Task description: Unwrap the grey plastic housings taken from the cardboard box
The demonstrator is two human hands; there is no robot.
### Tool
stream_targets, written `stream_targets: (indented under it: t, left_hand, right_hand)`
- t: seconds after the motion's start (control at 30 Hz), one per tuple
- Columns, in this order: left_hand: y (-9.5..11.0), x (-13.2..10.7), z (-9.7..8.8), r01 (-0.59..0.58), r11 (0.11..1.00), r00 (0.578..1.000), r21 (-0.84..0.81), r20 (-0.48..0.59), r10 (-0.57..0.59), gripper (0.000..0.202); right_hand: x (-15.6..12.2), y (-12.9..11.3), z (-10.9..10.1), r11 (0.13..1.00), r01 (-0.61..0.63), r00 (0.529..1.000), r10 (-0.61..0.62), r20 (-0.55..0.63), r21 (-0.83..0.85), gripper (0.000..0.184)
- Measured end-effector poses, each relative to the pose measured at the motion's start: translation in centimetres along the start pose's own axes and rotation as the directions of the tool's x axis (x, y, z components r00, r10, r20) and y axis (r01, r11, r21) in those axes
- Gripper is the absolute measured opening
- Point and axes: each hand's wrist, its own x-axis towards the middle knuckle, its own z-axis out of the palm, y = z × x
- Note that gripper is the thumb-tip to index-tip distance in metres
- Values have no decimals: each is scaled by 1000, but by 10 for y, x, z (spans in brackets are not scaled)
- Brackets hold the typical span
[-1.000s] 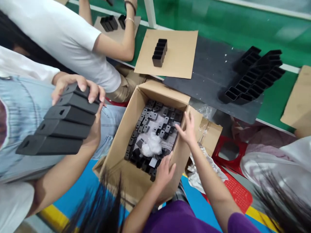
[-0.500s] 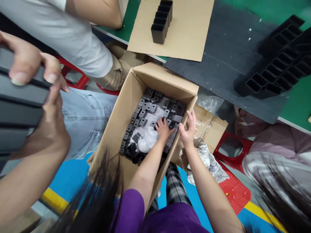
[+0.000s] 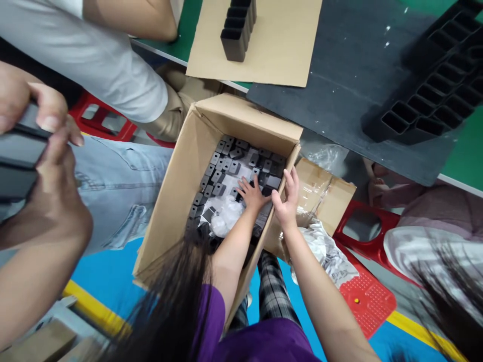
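Observation:
An open cardboard box [image 3: 241, 113] stands on the floor below me, its bottom lined with several small black hollow parts [image 3: 222, 166] and a wad of white plastic [image 3: 226, 216]. My left hand [image 3: 251, 193] reaches into the box, fingers spread over the black parts near the right wall. My right hand [image 3: 287, 201] is open at the box's right wall, palm against the rim and fingers pointing up. Neither hand visibly holds a part.
At the left a co-worker's hands [image 3: 49, 201] grip a stack of long black parts [image 3: 15, 161]. A person in a white shirt [image 3: 86, 55] sits at the table. A cardboard sheet [image 3: 287, 45] bears a row of black parts [image 3: 236, 30]. More parts [image 3: 433, 95] lie on a black sheet [image 3: 332, 90]. A red stool [image 3: 362, 296] and crumpled plastic [image 3: 324, 251] are at the right.
My left hand went from the box's near edge down onto the black parts inside. My right hand settled on the right wall. The view dipped closer, and the co-worker's stack slid off to the left.

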Motion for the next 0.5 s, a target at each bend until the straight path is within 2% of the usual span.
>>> stream_targets:
  t: [0.1, 0.27, 0.4, 0.5]
  left_hand:
    - [0, 3, 5, 1, 1000, 1000, 3, -5, -1, 85]
    - [-5, 3, 5, 2, 998, 1000, -60, -10, -2, 81]
    - [-3, 3, 4, 33, 980, 999, -197, -5, -35, 80]
    - [-2, 3, -4, 45, 929, 999, -369, -9, -52, 84]
  right_hand:
    - [0, 1, -1, 1000, 18, 1000, -18, 2, -19, 79]
    - [0, 2, -2, 996, 15, 1000, -14, -14, 88, 71]
    - [0, 1, -2, 996, -20, 1000, 20, 3, 88, 69]
    - [0, 2, -3, 996, -21, 1000, 21, 5, 91, 69]
